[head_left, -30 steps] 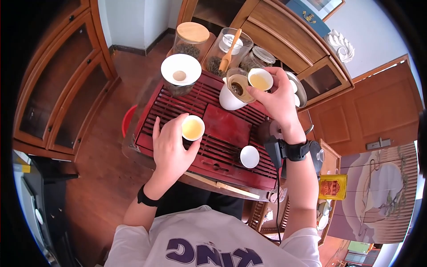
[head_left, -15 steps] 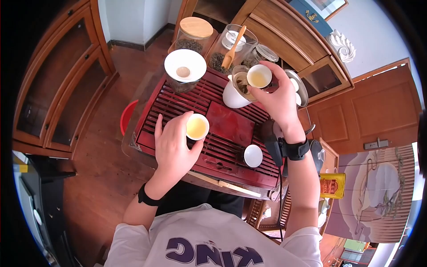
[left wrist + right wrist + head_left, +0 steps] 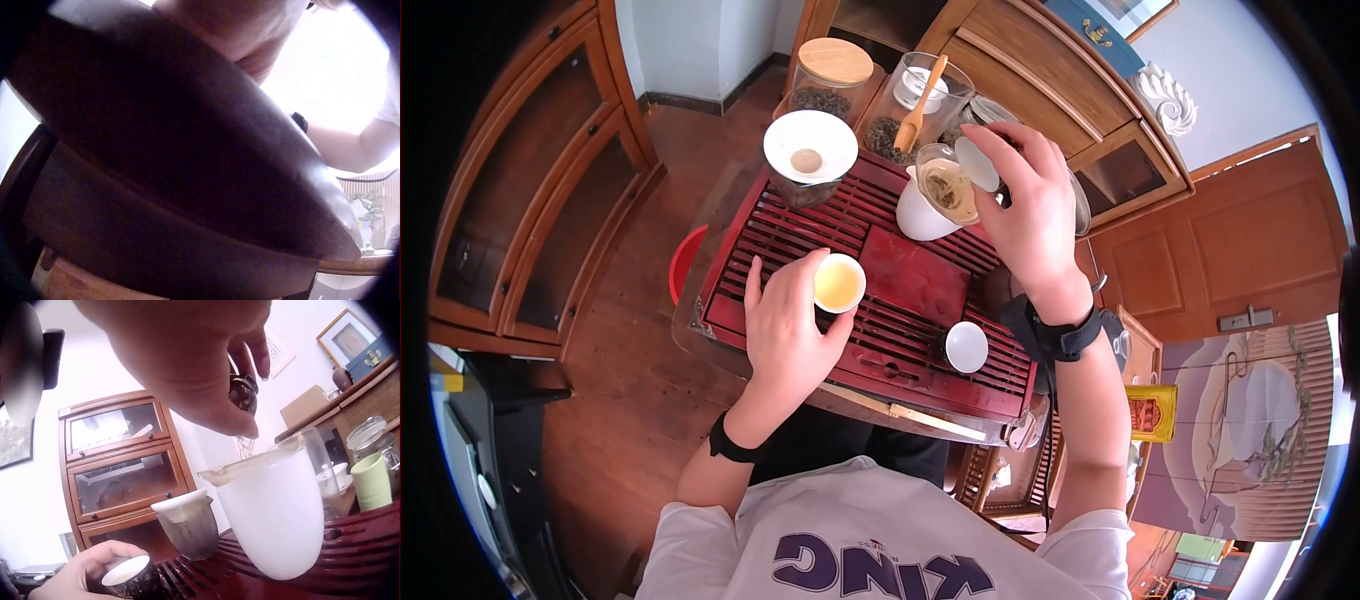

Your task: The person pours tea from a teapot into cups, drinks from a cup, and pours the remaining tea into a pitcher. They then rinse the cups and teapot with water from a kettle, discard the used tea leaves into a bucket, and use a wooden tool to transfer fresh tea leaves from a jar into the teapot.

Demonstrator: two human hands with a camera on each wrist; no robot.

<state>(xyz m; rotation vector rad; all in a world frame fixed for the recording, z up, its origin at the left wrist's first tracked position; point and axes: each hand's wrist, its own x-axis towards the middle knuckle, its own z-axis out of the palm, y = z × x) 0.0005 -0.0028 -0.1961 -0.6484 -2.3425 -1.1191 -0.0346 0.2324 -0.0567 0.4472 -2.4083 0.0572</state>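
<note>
My left hand [image 3: 785, 318] holds a small teacup [image 3: 840, 284] of yellow tea between thumb and fingers, over the front left of the red slatted tea tray [image 3: 915, 272]. At the back right, my right hand [image 3: 1038, 215] pinches a second teacup [image 3: 976, 163], tipped steeply. Clear liquid streams from this dark patterned cup [image 3: 244, 394] into the white pitcher [image 3: 275, 512] in the right wrist view. A strainer [image 3: 948, 190] with tea leaves sits on that pitcher. The third teacup [image 3: 967, 348] stands on the tray's right front.
A white-topped vessel [image 3: 810, 145] stands at the tray's back left. Behind it are a wooden-lidded jar [image 3: 830, 80] and a glass container with a wooden scoop [image 3: 921, 105]. A dark teapot lies partly hidden beneath my right wrist. The left wrist view shows mostly a dark table edge [image 3: 187, 137].
My right hand has tipped its teacup from nearly level to steep over the pitcher, with the wrist turning. My left hand stays almost in place with its teacup.
</note>
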